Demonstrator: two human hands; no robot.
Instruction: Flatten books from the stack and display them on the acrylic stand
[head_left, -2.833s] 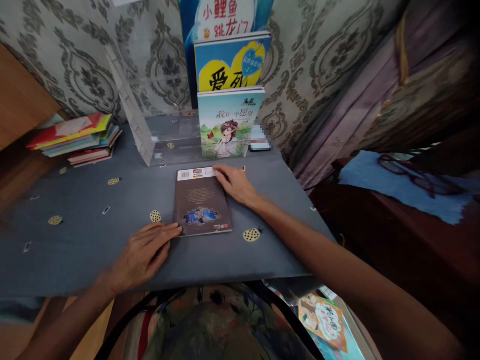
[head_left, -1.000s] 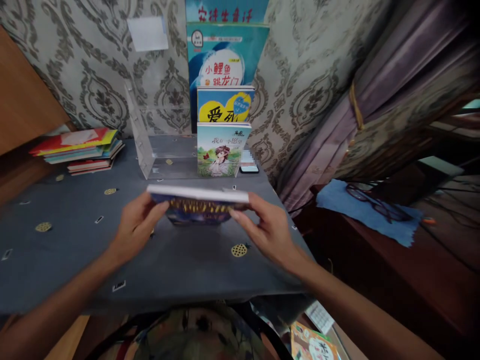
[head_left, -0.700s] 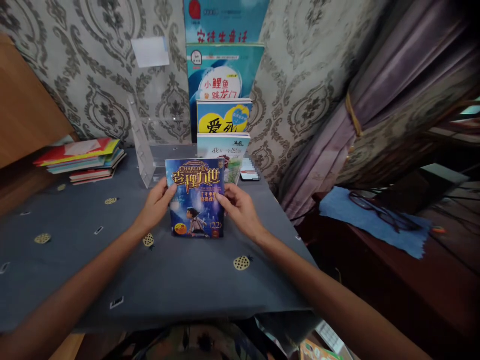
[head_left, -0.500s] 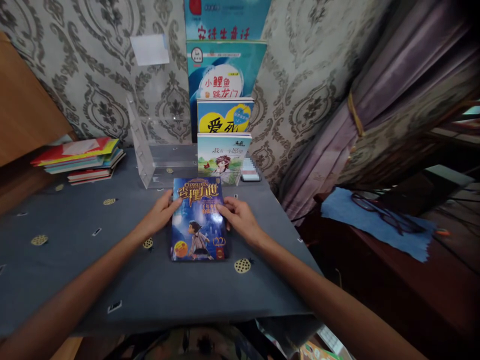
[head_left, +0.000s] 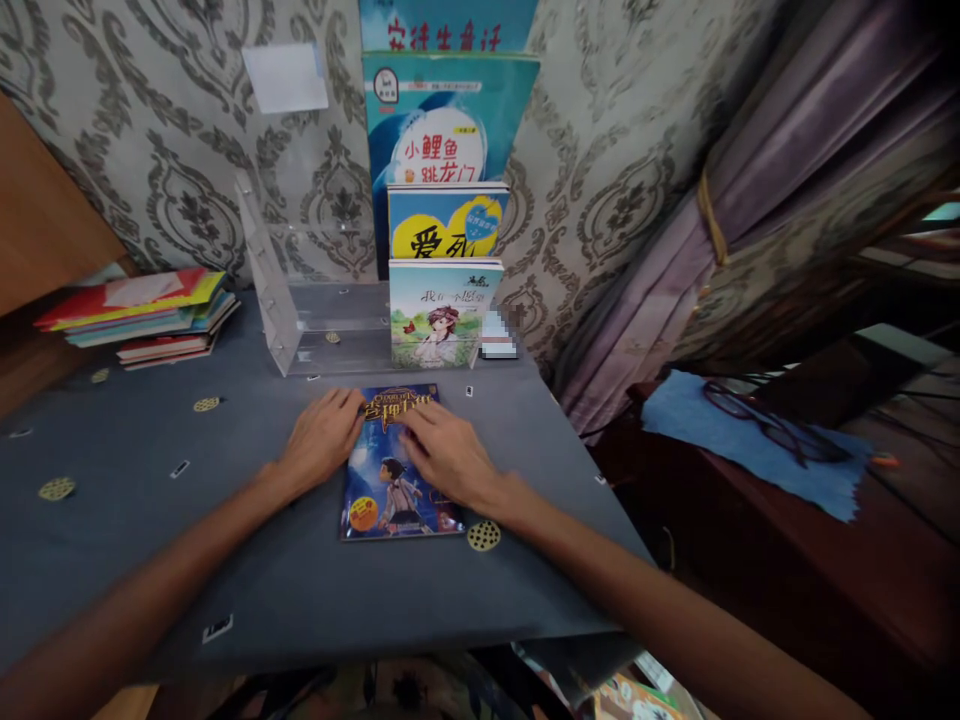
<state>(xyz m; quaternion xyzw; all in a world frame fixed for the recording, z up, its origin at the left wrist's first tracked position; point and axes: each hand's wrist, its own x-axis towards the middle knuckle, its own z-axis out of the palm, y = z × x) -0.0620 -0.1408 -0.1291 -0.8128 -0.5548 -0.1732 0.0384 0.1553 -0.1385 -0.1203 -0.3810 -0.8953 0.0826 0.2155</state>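
Note:
A blue book (head_left: 401, 490) with gold lettering and a drawn figure lies flat on the cloth-covered table. Across its right side and upper cover rests my right hand (head_left: 450, 455), fingers stretched out and palm down. My left hand (head_left: 322, 437) lies at the upper left edge, its fingertips touching the cover and fingers extended. Neither hand wraps around the book. Behind it stands a clear acrylic rack (head_left: 277, 315), its right half holding several upright books, with a pale green book (head_left: 435, 320) in front and a yellow-and-blue book (head_left: 420, 225) behind that.
A pile of books (head_left: 165, 305) sits at the table's back left. Past the table's right edge, eyeglasses (head_left: 772, 425) lie on a blue cloth (head_left: 690, 415). A tied purple curtain (head_left: 660, 260) hangs at the right. A white card (head_left: 286, 78) is on the patterned wall.
The book has come down and nearer to me, onto the table. Both hands have gone from gripping its sides to lying flat on it, the right one reaching farther over the cover.

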